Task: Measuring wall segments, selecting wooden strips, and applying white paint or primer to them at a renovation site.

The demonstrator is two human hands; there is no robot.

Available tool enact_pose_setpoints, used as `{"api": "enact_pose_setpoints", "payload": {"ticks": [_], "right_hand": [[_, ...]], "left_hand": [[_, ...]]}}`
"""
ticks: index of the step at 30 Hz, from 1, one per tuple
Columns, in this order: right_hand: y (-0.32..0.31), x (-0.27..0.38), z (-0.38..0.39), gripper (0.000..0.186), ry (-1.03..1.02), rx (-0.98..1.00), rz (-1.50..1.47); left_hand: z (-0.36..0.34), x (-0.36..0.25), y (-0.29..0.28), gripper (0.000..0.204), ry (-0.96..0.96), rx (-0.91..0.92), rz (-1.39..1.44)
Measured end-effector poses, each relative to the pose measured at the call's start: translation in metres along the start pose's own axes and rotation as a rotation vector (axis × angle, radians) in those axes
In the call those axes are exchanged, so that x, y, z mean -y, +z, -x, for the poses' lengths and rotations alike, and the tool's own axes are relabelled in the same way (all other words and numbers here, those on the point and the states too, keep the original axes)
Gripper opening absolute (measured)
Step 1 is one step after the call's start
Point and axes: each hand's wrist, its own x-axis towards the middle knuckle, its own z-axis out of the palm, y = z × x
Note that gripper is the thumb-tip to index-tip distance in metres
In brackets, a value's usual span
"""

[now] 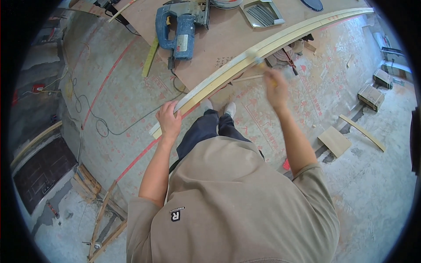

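A long pale wooden strip (228, 75) runs diagonally from the lower left to the far right, along the edge of the worktable. My left hand (169, 119) is closed around it close to its near end. Closed too is my right hand (277, 90), around the yellow handle of what looks like a hammer (258, 60). Motion blurs its pale head, which is at the strip's near side; I cannot tell whether they touch.
On the brown board worktable (215, 48) lie a blue jigsaw (180, 37) and an open box of grey metal strips (262, 14). A cable (127, 130) snakes over the floor at left. Wood offcuts (335, 141) lie at right. A circular saw-like machine (280, 59) shows beyond the strip.
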Motion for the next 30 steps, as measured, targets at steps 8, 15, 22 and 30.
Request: {"api": "enact_pose_setpoints", "payload": {"ticks": [8,15,22,30], "right_hand": [[0.044,0.064,0.053,0.018,-0.013,0.329,-0.156],[-0.014,-0.004,-0.019,0.017,0.254,-0.135,0.009],[0.046,0.085,0.05,0.015,-0.049,0.437,-0.111],[-0.033,-0.035,-0.049,0.017,0.195,-0.054,0.03]], "left_hand": [[-0.006,0.007,-0.009,0.031,0.098,0.008,0.019],[-0.01,0.008,-0.016,0.032,0.184,0.042,-0.025],[-0.016,0.001,-0.019,0.032,0.2,0.051,-0.056],[-0.012,-0.018,-0.017,0.032,0.094,0.047,-0.231]]}}
